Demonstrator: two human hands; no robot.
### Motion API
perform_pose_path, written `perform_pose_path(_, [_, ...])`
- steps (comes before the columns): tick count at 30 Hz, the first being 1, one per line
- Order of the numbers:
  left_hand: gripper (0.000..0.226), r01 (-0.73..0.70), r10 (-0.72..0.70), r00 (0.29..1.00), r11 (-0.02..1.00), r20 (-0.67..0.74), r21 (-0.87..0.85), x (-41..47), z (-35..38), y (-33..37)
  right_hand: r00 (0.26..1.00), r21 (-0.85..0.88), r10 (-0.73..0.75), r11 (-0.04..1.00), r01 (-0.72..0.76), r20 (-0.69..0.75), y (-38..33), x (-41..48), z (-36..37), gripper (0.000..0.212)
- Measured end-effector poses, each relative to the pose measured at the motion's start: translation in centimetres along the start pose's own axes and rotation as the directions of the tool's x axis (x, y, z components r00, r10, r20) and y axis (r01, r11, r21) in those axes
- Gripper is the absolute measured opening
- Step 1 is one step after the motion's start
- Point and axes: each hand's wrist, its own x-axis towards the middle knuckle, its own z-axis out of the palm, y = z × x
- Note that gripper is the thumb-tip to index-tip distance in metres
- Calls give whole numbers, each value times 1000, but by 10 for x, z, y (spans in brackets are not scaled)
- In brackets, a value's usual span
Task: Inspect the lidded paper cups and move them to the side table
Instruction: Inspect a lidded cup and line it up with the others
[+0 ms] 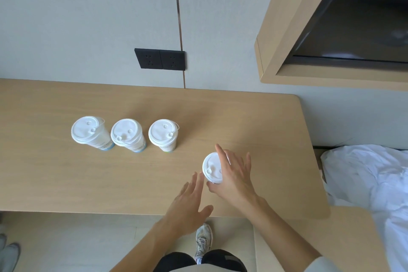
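Observation:
Three white-lidded paper cups stand in a row on the wooden desk (254, 121): the left cup (87, 131), the middle cup (126, 132) and the right cup (163, 133). A fourth lidded cup (211, 168) stands apart, nearer the front edge. My right hand (235, 174) lies against this cup's right side with fingers spread. Its index finger crosses the lid and its thumb touches the near side. My left hand (189, 201) hovers flat and open, its fingertips just left of the same cup, holding nothing.
Black wall sockets (160, 59) sit above the desk's back edge. A wood-framed dark screen (353, 28) hangs at upper right. White bedding (371, 179) lies to the right. A lower wooden surface (353, 240) adjoins the desk's right front corner. My shoe (203, 240) is below.

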Motion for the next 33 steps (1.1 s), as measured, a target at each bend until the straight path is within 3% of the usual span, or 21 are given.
perform_pose_path(5, [89, 40, -40, 999, 999, 16, 22, -5, 4, 5, 997, -9, 41, 999, -40, 71, 2, -10, -1, 115])
perform_pose_path(8, [70, 118, -118, 993, 993, 15, -2, -6, 3, 0, 970, 23, 90, 995, -97, 224, 0, -14, -17, 123])
perform_pose_path(10, [53, 37, -40, 995, 999, -88, -26, -9, -1, 1, 961, 92, 123, 984, -150, 246, 1, -16, -27, 128])
perform_pose_path(11, [46, 34, -36, 998, 999, -56, -37, -5, -1, -1, 954, 117, 144, 977, -180, 261, 2, -16, -33, 129])
perform_pose_path(13, [51, 12, -10, 997, 1000, -79, 25, 10, -3, 2, 938, 181, 197, 950, -255, 286, 5, -13, -46, 125])
perform_pose_path(14, [55, 76, -75, 996, 997, -40, 23, 16, -9, 13, 924, 234, 241, 920, -315, 296, 6, -9, -51, 119])
perform_pose_path(15, [57, 113, -105, 988, 992, -111, 63, 24, -11, 23, 901, 295, 304, 870, -395, 310, 5, -5, -55, 109])
perform_pose_path(16, [59, 170, -157, 969, 984, -190, 54, 36, -11, 28, 867, 351, 383, 802, -483, 319, 4, 2, -56, 97])
perform_pose_path(18, [67, 355, -402, 888, 908, -223, -225, 57, -17, 44, 777, 385, 554, 675, -629, 298, 2, 19, -45, 80])
perform_pose_path(20, [76, 473, -597, 780, 757, -186, -450, 70, -23, 58, 700, 346, 666, 612, -711, 260, -4, 32, -28, 80])
perform_pose_path(22, [83, 565, -704, 701, 646, -115, -514, 76, -24, 66, 666, 328, 709, 587, -740, 232, -8, 36, -16, 83])
perform_pose_path(25, [86, 607, -758, 648, 570, -70, -553, 82, -22, 73, 654, 334, 735, 580, -743, 179, -7, 37, -7, 83])
perform_pose_path(28, [90, 569, -761, 648, 498, -15, -655, 86, -20, 80, 646, 313, 748, 583, -750, 155, -2, 36, -5, 81])
perform_pose_path(33, [80, 584, -773, 628, 545, -90, -601, 95, -13, 84, 619, 311, 777, 563, -766, 117, 6, 39, 2, 75])
